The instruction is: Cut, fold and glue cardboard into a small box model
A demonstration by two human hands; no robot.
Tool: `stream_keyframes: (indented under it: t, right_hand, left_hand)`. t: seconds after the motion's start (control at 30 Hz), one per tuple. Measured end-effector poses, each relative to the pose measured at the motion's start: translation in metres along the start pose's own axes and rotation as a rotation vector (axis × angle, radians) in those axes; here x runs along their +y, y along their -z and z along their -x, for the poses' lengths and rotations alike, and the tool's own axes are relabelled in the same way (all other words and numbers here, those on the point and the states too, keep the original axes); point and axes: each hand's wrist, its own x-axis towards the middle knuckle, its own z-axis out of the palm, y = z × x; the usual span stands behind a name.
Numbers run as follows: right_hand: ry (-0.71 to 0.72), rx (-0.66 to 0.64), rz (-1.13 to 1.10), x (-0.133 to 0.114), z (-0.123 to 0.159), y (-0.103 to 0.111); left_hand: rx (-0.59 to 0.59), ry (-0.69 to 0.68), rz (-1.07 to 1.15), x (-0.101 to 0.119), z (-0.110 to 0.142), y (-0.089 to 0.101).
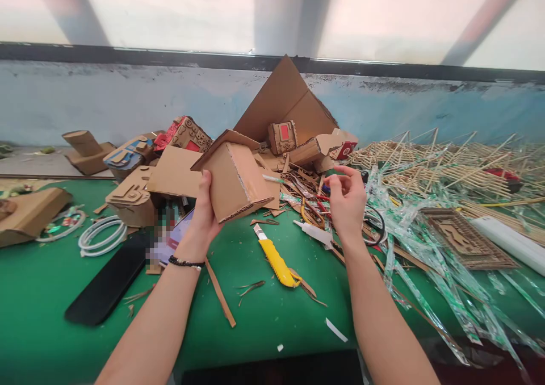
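Observation:
My left hand (pixel 204 214) grips a small cardboard house (pixel 234 180) with a pitched roof, thumb on its side wall, holding it tilted above the green table. My right hand (pixel 347 195) is raised to the right of it, fingers loosely bent and apart, with nothing visible in them. Below and between the hands lies a yellow utility knife (pixel 276 260) with its blade out. Close to my right hand are a white glue bottle (pixel 313 233) and a heap of pliers and scissors (pixel 304 195) among cardboard scraps.
Cardboard models (pixel 131 195) stand at the left, near a coiled white tube (pixel 102 235) and a black flat object (pixel 106 283). Large folded cardboard (pixel 281 98) leans on the wall. Plastic strips (pixel 409 243) and bundled wooden sticks (pixel 443 163) spread over the right side.

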Motion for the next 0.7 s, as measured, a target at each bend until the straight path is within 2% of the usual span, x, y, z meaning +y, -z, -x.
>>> stream_keyframes:
  t: [0.1,0.2,0.3,0.5,0.7]
  right_hand:
    - [-0.019,-0.189,0.37,0.005,0.001,0.004]
    - [-0.038,-0.424,0.763,0.012,0.005,0.005]
    - [-0.051,-0.544,0.953,0.017,0.007,0.003]
    - [-0.078,-0.561,1.041,0.016,0.007,-0.007]
    - [-0.097,-0.498,0.975,0.016,0.008,-0.009]
  left_hand:
    - [0.004,-0.031,0.011,-0.005,0.001,-0.001]
    - [-0.008,-0.156,-0.03,-0.011,0.0,-0.003]
    - [-0.004,-0.251,-0.067,-0.016,-0.001,-0.004]
    - [-0.014,-0.262,-0.048,-0.02,0.002,-0.008]
    - [-0.003,-0.284,-0.076,-0.021,0.002,-0.006]
